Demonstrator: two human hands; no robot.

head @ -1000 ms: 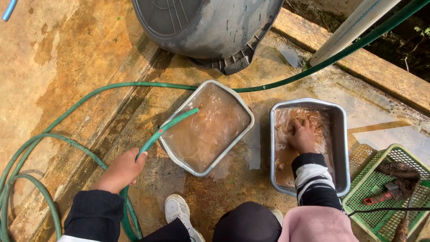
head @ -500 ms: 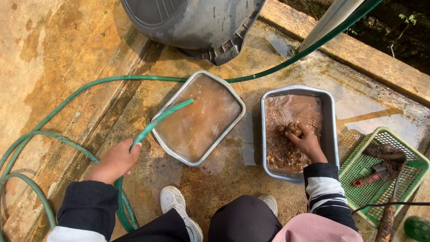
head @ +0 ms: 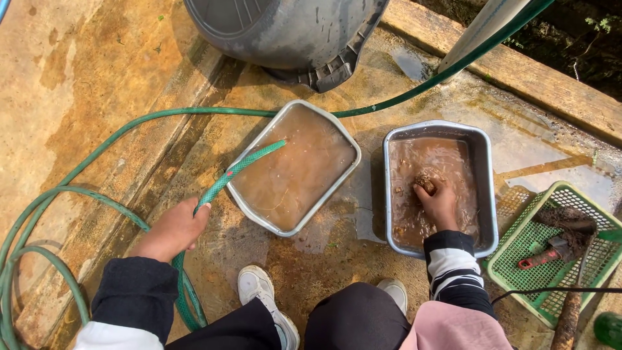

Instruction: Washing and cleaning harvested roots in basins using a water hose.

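Landmark: left metal tray, rectangular, filled with muddy brown water, sitting on wet concrete floor.

Left hand, just below-left of that tray, is closed around a green hose. The hose end lies over the tray's near-left rim, nozzle pointing into the water; the grip seems to keep the stream aimed into the tray, judging from the angle. The rest of the hose loops away to the left of the tray and also runs behind it toward the upper right.

Right hand is in the second metal tray, just right of the landmark. Fingers curl over a small brown lump at the water surface; more lumps show in the murk. How firmly it grips I cannot tell.

Further right of the landmark: green plastic basket holding a red-handled tool and rooty debris. Behind the landmark: large grey tub. Beyond that, a wooden plank edge.

Outdoor setting, sunlit; concrete stained orange-brown, wet around both trays.
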